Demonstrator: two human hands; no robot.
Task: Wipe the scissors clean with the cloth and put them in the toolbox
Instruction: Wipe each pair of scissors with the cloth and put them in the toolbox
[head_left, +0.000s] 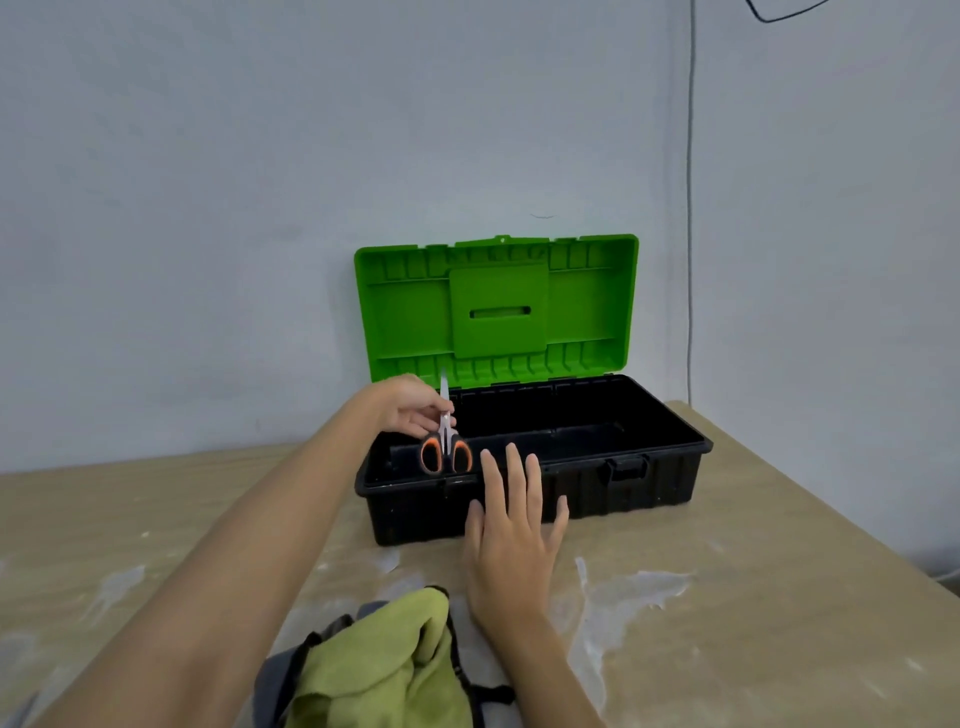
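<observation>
Left hand (410, 408) pinches orange-and-black-handled steel scissors (445, 441), blades up, over open black plastic toolbox (623, 499); right hand (511, 540) hovers, fingers spread.

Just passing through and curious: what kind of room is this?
Probably a plain workroom or workshop corner: an open toolbox on a stained table, bare wall with a loose cable.

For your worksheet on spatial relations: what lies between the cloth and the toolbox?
In the head view, the right hand, fingers straight, lies between cloth and toolbox.
</observation>
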